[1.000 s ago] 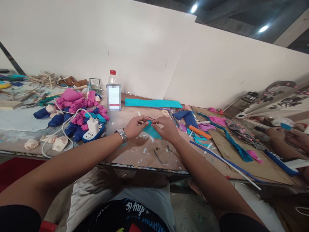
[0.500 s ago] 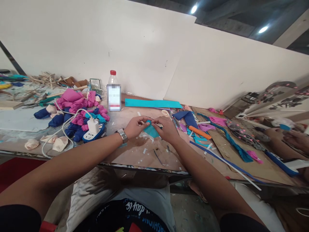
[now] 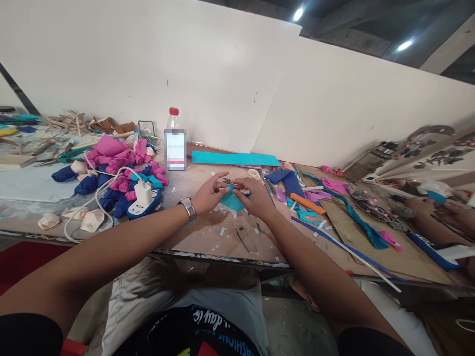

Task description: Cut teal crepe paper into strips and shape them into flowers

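Observation:
Between my hands is a small piece of teal crepe paper, gathered at its top and spread wider toward me. My left hand pinches its left upper edge between thumb and fingers, with the index finger raised a little. The right side is pinched by my right hand. Both hands are just over the table, close together. A long flat turquoise strip lies beyond them against the wall. Right of my right hand lie an orange-handled cutter and a folded dark blue piece.
On the left are a pile of pink and blue crumpled pieces, a power strip with a white charger, and a red-capped bottle. Cardboard holds a twisted teal strip. Another person's hand is at far right.
My left index finger has lifted away from the gathered top, and the fingers of both hands have shifted slightly on the teal paper. The rest of the table looks the same.

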Tool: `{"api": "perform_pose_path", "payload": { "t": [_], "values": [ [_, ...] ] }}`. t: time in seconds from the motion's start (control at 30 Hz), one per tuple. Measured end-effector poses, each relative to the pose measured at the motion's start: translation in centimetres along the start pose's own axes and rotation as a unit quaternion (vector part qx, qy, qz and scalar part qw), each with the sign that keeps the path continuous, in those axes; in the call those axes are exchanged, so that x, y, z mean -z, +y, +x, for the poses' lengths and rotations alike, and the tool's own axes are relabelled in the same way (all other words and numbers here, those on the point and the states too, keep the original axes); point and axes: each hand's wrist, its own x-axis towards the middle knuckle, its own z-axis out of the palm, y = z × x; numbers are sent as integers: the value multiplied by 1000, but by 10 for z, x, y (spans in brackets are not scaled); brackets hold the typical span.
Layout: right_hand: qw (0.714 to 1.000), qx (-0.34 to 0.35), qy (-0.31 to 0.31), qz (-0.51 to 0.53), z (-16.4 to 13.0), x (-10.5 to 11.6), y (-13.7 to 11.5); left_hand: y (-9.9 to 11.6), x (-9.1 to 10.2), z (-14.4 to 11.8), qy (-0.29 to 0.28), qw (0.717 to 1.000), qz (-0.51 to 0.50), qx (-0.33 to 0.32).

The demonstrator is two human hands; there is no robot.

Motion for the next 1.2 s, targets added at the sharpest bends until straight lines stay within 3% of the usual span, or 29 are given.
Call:
{"api": "perform_pose_path", "payload": {
  "t": [0.2, 0.4, 0.6, 0.73, 1.07, 1.2],
  "values": [
    [998, 46, -37, 11, 1, 2, -5, 3, 0, -2, -18, 999, 36, -9],
    [998, 39, -27, 41, 1, 1, -5, 2, -2, -3, -33, 998, 51, -17],
    [998, -8, 50, 29, 0, 4, -2, 0, 0, -1, 21, 999, -2, 40],
    [995, -22, 92, 22, 0, 5, -2, 4, 1, 1, 54, 995, -74, 30],
    [993, -29, 111, 39, 0, 5, -2, 9, 1, 4, 109, 987, -119, 4],
    [990, -51, 122, 54, 0, 4, -1, 10, 1, 4, 107, 988, -108, 1]
  ]
}}
